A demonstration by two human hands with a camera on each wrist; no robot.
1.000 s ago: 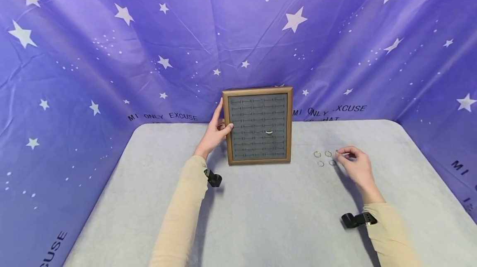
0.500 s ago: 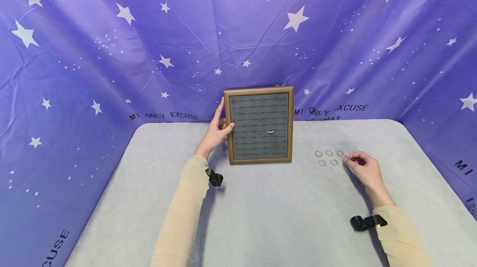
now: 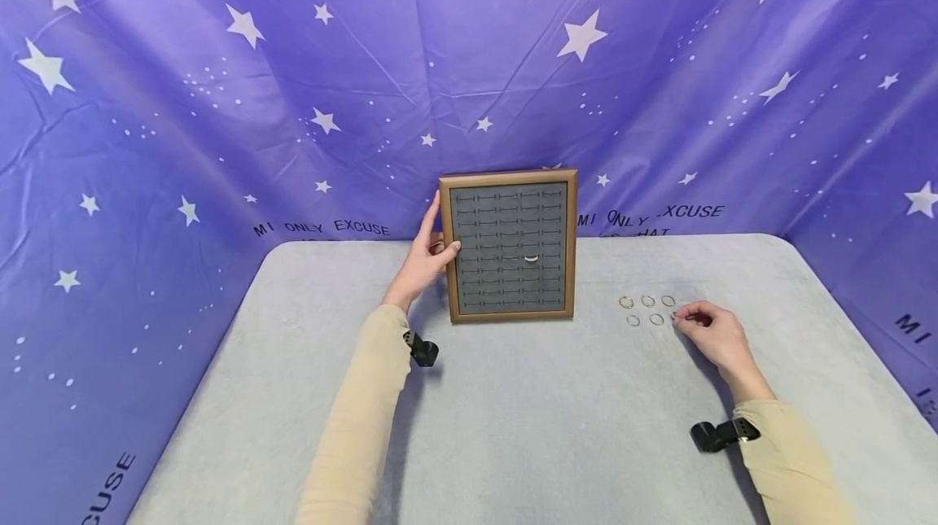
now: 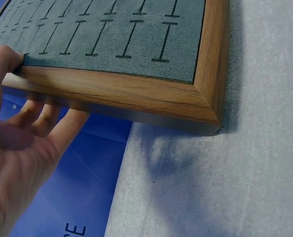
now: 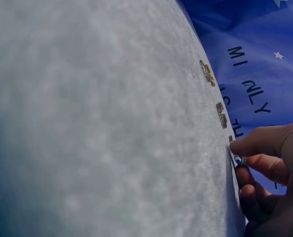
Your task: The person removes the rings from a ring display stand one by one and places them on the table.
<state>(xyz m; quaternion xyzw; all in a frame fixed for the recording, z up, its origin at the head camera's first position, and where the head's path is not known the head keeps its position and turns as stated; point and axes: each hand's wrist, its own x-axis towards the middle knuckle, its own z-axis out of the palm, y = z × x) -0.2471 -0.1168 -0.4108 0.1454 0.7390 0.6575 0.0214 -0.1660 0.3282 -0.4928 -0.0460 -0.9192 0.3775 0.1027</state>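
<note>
Gold-toned thin ring (image 3: pixel 675 317), tiny, light, likely slippery: my right hand (image 3: pixel 714 338) pinches its rim. My left hand (image 3: pixel 425 260) grips the wooden-framed grey slotted display tray (image 3: pixel 510 315).

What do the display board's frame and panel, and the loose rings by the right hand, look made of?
Frame: wood or wood-look, satin brown with visible grain. Panel: grey felt or suede-like fabric, matte and napped, with dark slits. Rings: apparently thin metal, gold-toned and shiny; too small to be sure.
</note>
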